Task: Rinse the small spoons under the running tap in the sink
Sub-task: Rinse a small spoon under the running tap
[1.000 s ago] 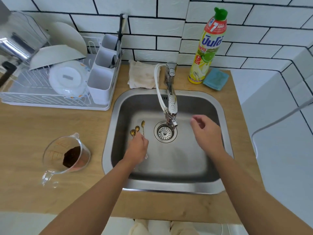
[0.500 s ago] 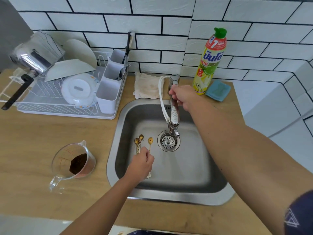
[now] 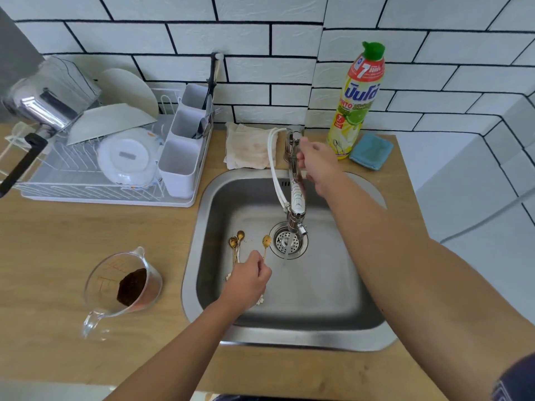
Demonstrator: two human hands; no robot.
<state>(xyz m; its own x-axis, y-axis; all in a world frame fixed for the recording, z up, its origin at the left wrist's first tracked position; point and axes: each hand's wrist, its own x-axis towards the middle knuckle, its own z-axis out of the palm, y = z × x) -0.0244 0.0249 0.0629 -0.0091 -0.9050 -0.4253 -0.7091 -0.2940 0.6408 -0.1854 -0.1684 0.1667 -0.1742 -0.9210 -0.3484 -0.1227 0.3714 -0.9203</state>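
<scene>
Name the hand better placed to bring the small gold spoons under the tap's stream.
Left. The left hand already grips the small gold spoons in the steel sink, beside the drain. The right hand is up on the chrome tap.

The sink is set into the surface. Inside it, the spoons lie at nine o'clock of the drain, under the tap. At the sink's ten o'clock stands the dish rack; at eight o'clock, the measuring cup. Behind the sink, at eleven o'clock lies a cloth, at one o'clock the soap bottle with a sponge just beside it at its right.
</scene>
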